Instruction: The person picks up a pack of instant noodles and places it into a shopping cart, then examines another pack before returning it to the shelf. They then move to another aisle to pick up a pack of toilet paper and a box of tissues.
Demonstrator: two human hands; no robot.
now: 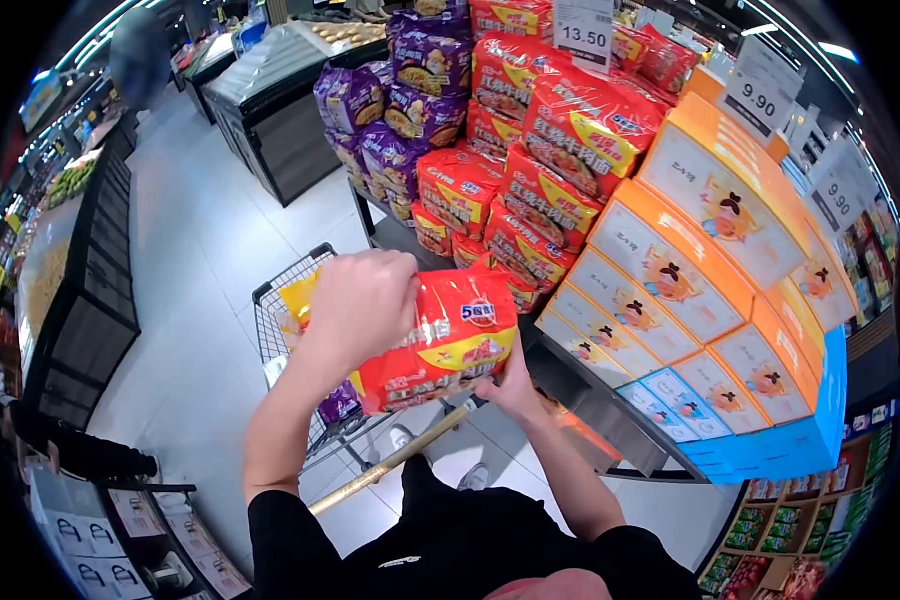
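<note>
A red multipack of instant noodles (440,335) is held up in front of my body, above the shopping cart. My left hand (367,300) lies over its upper left part, the fingers curled down onto it. At the pack's lower right side, my right hand (513,385) grips the edge, its fingers partly hidden by the pack. Beneath and to the left is the wire shopping cart (270,310), with a yellow package (298,297) and a purple pack (338,404) partly visible in it.
Stacked red noodle packs (545,205) and purple packs (425,60) rise ahead. Orange and white boxes (670,270) stand at the right, above blue boxes (770,450). A dark produce stand (85,290) lines the left. A dark-clothed person (80,445) shows at the lower left.
</note>
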